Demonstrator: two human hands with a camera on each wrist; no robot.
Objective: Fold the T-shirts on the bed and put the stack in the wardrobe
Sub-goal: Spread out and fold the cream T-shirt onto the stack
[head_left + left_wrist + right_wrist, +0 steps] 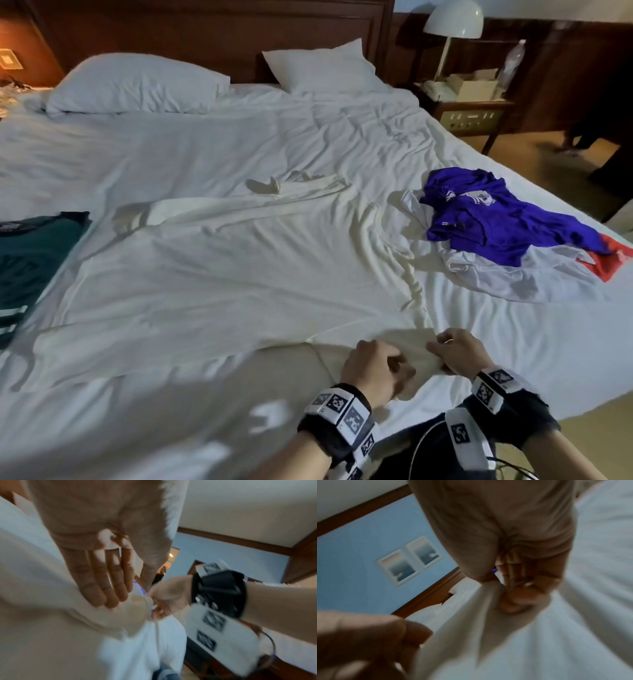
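A cream long-sleeved shirt [212, 274] lies spread flat across the middle of the bed [496, 342]. Both hands hold its near right corner at the bed's front edge. My left hand [399, 370] has fingers and thumb curled on the cloth [42, 608]. My right hand [442, 353] pinches the same corner just to the right, its fingers [518, 588] bunching the fabric [488, 622]. A blue T-shirt [496, 219] lies crumpled on a white and red one [534, 274] at the right. A dark green shirt [30, 260] lies at the left edge.
Two white pillows [137, 85] [322, 68] lean on the dark wooden headboard [212, 31]. A nightstand [476, 113] with a white lamp [455, 24] and a plastic bottle [513, 61] stands at the far right. Tan floor [548, 150] runs along the bed's right side.
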